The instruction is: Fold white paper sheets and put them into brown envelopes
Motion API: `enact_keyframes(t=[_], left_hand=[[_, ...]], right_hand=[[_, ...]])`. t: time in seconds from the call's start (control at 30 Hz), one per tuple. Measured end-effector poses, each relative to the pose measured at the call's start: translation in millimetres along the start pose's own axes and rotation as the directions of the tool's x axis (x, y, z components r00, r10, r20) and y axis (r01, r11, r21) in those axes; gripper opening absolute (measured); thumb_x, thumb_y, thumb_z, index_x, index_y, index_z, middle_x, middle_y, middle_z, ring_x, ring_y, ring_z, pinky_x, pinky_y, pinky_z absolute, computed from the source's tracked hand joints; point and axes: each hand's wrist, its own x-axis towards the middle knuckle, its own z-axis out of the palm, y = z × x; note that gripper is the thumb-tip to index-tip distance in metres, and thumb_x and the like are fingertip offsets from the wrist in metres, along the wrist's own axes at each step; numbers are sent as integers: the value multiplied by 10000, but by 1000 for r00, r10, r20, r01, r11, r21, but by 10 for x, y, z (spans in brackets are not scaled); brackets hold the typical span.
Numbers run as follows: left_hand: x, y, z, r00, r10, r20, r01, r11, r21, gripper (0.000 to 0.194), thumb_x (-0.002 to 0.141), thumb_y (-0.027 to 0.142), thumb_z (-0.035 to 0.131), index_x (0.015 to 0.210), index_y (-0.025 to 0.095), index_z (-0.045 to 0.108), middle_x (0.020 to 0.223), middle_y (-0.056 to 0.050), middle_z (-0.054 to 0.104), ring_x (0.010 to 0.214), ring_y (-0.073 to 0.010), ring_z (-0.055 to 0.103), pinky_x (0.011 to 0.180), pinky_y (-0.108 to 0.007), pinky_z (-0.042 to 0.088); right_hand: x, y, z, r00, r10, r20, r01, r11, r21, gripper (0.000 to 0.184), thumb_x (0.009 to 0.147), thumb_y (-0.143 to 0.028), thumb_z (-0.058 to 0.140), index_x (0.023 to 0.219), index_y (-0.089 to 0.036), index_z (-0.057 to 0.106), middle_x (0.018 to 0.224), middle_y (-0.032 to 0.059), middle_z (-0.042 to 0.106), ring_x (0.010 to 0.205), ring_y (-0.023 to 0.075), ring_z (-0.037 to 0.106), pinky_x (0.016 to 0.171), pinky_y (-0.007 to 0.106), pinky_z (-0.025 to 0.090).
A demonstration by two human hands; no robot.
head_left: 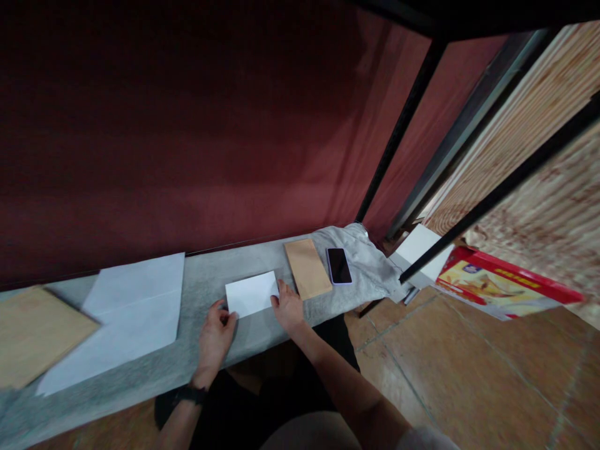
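A small white piece of paper (252,294), seemingly folded, lies on the grey cloth-covered bench between my hands. At its left edge my left hand (217,337) has thumb and fingers curled round the lower corner. My right hand (288,307) holds the right edge, its thumb near the front and its fingers bent at the side. Just right of that hand lies a flat brown paper envelope (308,267). Whether the paper is lifted off the bench, I cannot tell.
Larger white sheets (140,306) and a brown paper stack (40,337) lie at the left. A phone (339,266) rests beyond the envelope. Black metal bars (403,131) rise at the right, near a red and yellow box (501,284) above the tiled floor (469,369).
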Motion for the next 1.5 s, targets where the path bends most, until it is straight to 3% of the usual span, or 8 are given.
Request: enact_keyframes(t=[0.1,0.2,0.47,0.67,1.0,1.13,1.27,1.5], left_hand=[[-2,28,-1,1000,-10,16,9,999,42,502,831,467,490,1223,157,533,853,-72,693,865,-296,676,845,-443,524],[-5,41,-3,1000,-5,27,3,997,81,548,841,450,477,1286,133,516,845,-74,691,846,-288,675,823,-431,528],[-20,-24,18,1000,26,3,-26,999,47,540,847,474,484,1270,143,532,850,-64,689,863,-281,673,858,-425,527],[-50,29,26,1000,30,3,-30,980,195,476,886,419,461,1276,156,536,886,-81,700,912,-285,666,837,-414,516],[-88,78,19,995,97,31,-101,948,301,422,925,375,431,1270,164,549,945,-97,699,957,-288,644,881,-410,496],[-73,9,39,980,190,65,-201,929,311,402,944,371,382,1203,162,608,1041,-120,712,994,-290,627,940,-422,474],[-66,-29,51,964,246,101,-266,897,353,388,952,352,355,1102,184,670,1045,-114,714,989,-288,618,968,-423,451],[-98,1,53,959,268,89,-280,863,421,400,961,342,349,1124,172,672,1032,-115,710,966,-291,598,950,-415,447]], right_hand=[[16,-24,-13,999,19,28,-19,1000,-25,492,948,-269,582,1412,-138,485,1165,146,701,991,261,694,880,366,540],[27,-33,-22,999,16,50,-15,999,-35,486,955,-280,567,1415,-145,485,1173,142,694,1000,260,685,891,372,537],[-23,72,25,999,-32,28,32,999,6,447,977,-273,551,1401,-145,489,1175,129,689,1022,243,668,916,349,517],[-54,99,59,998,-58,-4,58,998,-3,431,981,-274,531,1392,-149,505,1168,132,683,1012,250,664,912,354,512],[-51,26,48,999,-39,-12,39,999,-28,430,977,-238,489,1395,-146,527,1151,148,665,991,269,639,887,394,512],[-137,-86,96,977,-214,-12,214,977,-18,424,1009,-269,488,1420,-169,518,1366,143,593,1184,262,573,998,413,469],[-301,-192,250,891,-452,-28,453,892,8,461,1037,-427,478,1447,-218,508,1544,84,469,1405,236,428,1161,428,343],[-359,-16,329,929,-359,-95,358,933,-23,574,1025,-485,491,1476,-131,483,1545,136,459,1440,251,408,1200,445,302]])
